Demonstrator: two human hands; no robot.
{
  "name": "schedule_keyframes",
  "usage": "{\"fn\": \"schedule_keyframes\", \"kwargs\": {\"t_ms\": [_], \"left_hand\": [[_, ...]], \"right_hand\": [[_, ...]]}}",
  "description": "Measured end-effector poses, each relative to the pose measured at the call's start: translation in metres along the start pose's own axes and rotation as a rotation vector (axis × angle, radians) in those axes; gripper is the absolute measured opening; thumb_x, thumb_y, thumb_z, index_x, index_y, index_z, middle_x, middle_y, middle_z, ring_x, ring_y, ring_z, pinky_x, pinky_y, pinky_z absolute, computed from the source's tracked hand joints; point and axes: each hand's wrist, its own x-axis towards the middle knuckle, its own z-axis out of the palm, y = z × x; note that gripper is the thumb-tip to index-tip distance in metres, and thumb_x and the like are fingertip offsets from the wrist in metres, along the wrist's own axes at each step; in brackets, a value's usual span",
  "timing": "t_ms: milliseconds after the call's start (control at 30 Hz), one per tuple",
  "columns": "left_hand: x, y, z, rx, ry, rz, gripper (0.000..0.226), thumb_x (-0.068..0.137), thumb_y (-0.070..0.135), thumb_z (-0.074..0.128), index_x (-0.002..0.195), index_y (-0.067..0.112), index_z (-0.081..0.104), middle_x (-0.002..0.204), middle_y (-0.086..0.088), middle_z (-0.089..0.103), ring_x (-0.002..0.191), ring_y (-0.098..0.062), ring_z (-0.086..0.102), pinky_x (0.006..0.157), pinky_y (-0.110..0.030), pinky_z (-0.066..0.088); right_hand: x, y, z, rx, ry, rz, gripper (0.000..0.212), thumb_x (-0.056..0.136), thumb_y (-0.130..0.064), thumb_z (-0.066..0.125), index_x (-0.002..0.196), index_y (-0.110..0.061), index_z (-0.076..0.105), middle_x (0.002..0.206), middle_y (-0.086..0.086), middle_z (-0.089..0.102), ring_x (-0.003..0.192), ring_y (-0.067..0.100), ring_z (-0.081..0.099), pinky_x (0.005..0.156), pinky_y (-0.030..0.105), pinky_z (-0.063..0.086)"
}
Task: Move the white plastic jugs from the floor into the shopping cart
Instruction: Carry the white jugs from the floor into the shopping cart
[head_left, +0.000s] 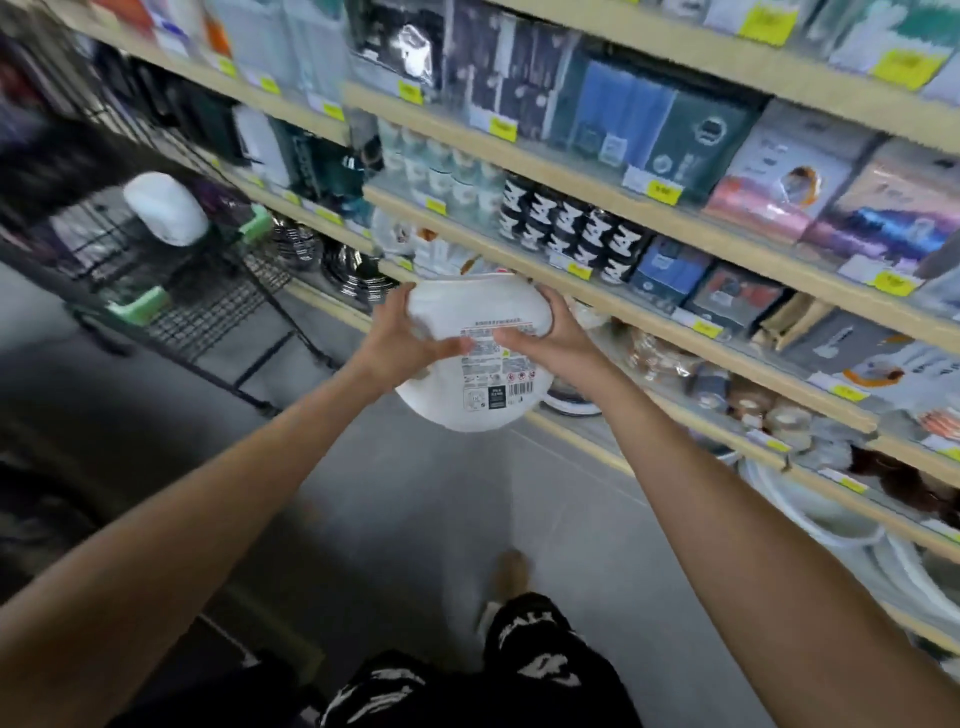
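- Grips a white plastic jug (480, 400) from both sides, with left hand (400, 332) on its left flank and right hand (553, 332) on its right, fingers curled round the upper part.
- Holds it in the air at the end of outstretched arms, clear of the floor (415, 499), in front of the shelves (649, 218) and well apart from the shopping cart (104, 244) off to the left.
- Finds a second jug (166, 208) already inside the cart's wire basket, lying tilted with a rounded end up.
- Rates the task as partly done: one jug loaded, one lifted and in transit, not yet over the cart.
- Sees no other jugs on the visible stretch of floor; cannot tell whether more wait out of view.
- Leaves, for the held jug, a carry leftward to the basket and a set-down there.
- Reads the held jug's long axis as running from low and near to high and far, tipped away from the body toward the shelves.
- Notes the broad rounded end lowest and nearest, with the printed label (496, 371) and its barcode turned toward the camera.
- Cannot make out cap or handle, both hidden or blurred; judges from the label's upright print that the neck lies at the far, upper end.
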Motion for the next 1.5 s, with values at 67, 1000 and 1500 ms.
{"fn": "schedule_keyframes", "kwargs": {"t_ms": [67,1000,1500], "left_hand": [[0.007,-0.016,-0.040,-0.031,0.055,-0.032,0.117,0.040,0.056,0.087,0.137,0.025,0.031,0.127,-0.004,0.046,0.113,-0.024,0.054,0.085,-0.048,0.054],[0.262,-0.162,-0.449,0.017,0.377,-0.315,0.100,0.055,0.048,0.085,0.136,0.033,0.028,0.127,-0.004,0.044,0.112,-0.024,0.052,0.069,-0.035,0.058],[0.490,-0.272,-0.601,0.402,-0.198,-0.114,0.113,0.062,0.040,0.085,0.148,0.022,0.014,0.142,-0.004,0.023,0.127,-0.018,0.029,0.110,-0.040,0.029]], "right_hand": [[0.027,-0.020,0.037,-0.026,-0.062,-0.031,0.075,0.077,-0.028,0.078,0.137,-0.026,0.034,0.112,-0.012,0.053,0.099,0.003,0.056,0.065,0.010,0.046],[0.433,-0.172,0.422,-0.146,-0.567,-0.018,0.098,0.067,-0.049,0.080,0.144,-0.030,0.021,0.134,0.002,0.045,0.117,0.024,0.052,0.087,0.037,0.050],[0.569,-0.139,0.578,-0.041,-0.075,0.202,0.118,0.057,-0.037,0.088,0.149,-0.031,0.013,0.135,-0.002,0.030,0.124,0.015,0.033,0.107,0.041,0.037]]}}
